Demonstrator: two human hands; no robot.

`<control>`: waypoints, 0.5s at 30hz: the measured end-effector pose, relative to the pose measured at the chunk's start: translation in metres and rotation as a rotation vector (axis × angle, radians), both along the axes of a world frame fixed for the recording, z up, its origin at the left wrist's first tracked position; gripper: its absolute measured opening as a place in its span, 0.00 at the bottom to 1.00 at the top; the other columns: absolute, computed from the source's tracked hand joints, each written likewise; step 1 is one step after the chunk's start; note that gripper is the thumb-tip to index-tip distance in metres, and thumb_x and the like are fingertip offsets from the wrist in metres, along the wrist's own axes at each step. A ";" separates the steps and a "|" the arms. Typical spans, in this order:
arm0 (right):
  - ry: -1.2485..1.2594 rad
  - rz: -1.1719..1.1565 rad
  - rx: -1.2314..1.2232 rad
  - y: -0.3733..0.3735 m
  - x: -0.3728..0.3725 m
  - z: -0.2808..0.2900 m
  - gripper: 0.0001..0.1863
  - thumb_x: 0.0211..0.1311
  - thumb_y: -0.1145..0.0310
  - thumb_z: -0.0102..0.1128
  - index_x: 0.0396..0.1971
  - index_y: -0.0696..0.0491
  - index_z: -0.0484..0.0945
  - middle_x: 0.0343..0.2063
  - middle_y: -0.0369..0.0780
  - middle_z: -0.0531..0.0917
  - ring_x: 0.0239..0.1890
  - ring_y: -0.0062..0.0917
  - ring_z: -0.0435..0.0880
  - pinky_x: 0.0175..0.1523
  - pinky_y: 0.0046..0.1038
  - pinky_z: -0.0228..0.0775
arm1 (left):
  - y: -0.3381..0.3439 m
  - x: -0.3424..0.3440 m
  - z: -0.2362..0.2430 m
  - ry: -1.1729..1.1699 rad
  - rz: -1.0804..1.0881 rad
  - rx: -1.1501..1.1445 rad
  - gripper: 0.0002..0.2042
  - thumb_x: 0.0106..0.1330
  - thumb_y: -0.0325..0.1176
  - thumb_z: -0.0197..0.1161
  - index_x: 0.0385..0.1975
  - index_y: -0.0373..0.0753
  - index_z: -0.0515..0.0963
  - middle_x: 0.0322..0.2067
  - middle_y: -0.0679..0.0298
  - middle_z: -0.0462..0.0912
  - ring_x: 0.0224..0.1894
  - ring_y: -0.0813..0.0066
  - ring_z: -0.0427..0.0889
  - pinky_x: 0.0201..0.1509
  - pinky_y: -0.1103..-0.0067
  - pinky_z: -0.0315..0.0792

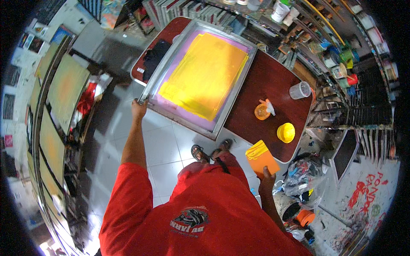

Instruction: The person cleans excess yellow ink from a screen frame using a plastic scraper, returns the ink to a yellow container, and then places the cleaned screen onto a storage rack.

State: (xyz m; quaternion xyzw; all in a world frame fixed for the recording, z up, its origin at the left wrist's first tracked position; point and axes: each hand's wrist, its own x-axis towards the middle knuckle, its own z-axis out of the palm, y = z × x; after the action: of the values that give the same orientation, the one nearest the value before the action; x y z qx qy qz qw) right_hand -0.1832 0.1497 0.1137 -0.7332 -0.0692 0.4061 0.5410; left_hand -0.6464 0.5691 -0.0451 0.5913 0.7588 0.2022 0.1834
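Observation:
A screen-printing frame with a grey rim and purple mesh lies tilted across a dark red table. Yellow ink covers most of its mesh in a broad, streaky block. My left hand is closed on the frame's near left corner. Low on the right, my right hand grips a flat orange ink spreader, its far end smeared with yellow. The spreader is held apart from the frame, beside the table's near edge. Close to it on the table stands a yellow tub.
An orange spray bottle and a clear plastic cup stand on the table's right part. Black cloth lies at its far left. Racks with boards line the left; cluttered shelves and a plastic bag occupy the right.

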 end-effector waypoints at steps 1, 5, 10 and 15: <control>0.012 -0.003 -0.029 0.007 -0.005 0.002 0.21 0.59 0.59 0.55 0.49 0.54 0.67 0.40 0.39 0.75 0.38 0.28 0.76 0.35 0.27 0.69 | 0.015 -0.003 -0.002 0.048 -0.067 0.033 0.34 0.49 0.49 0.65 0.47 0.23 0.67 0.44 0.39 0.73 0.48 0.45 0.73 0.51 0.65 0.68; 0.017 -0.036 0.051 0.025 -0.016 -0.014 0.22 0.61 0.58 0.55 0.48 0.59 0.68 0.37 0.40 0.77 0.34 0.25 0.79 0.31 0.27 0.72 | 0.064 -0.037 -0.046 -0.028 -0.142 -0.155 0.36 0.48 0.50 0.65 0.48 0.22 0.66 0.44 0.37 0.73 0.48 0.46 0.74 0.50 0.65 0.69; -0.024 0.038 0.022 0.064 -0.025 -0.026 0.19 0.61 0.57 0.55 0.42 0.59 0.71 0.32 0.39 0.77 0.32 0.22 0.77 0.30 0.25 0.71 | 0.084 -0.025 -0.049 0.000 -0.300 -0.386 0.30 0.49 0.53 0.64 0.41 0.29 0.73 0.38 0.44 0.78 0.42 0.51 0.78 0.43 0.67 0.72; -0.048 0.101 0.016 0.098 -0.033 -0.035 0.15 0.60 0.60 0.56 0.36 0.58 0.74 0.29 0.36 0.78 0.29 0.19 0.76 0.30 0.23 0.69 | 0.092 -0.043 -0.041 -0.036 -0.408 -0.423 0.27 0.49 0.56 0.64 0.35 0.34 0.79 0.29 0.53 0.82 0.35 0.57 0.81 0.37 0.68 0.72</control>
State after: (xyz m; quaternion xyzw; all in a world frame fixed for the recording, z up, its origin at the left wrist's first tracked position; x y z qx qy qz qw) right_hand -0.2161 0.2480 0.0791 -0.7340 -0.1221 0.4147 0.5238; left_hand -0.6896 0.6611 -0.0866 0.6766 0.6463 0.0089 0.3527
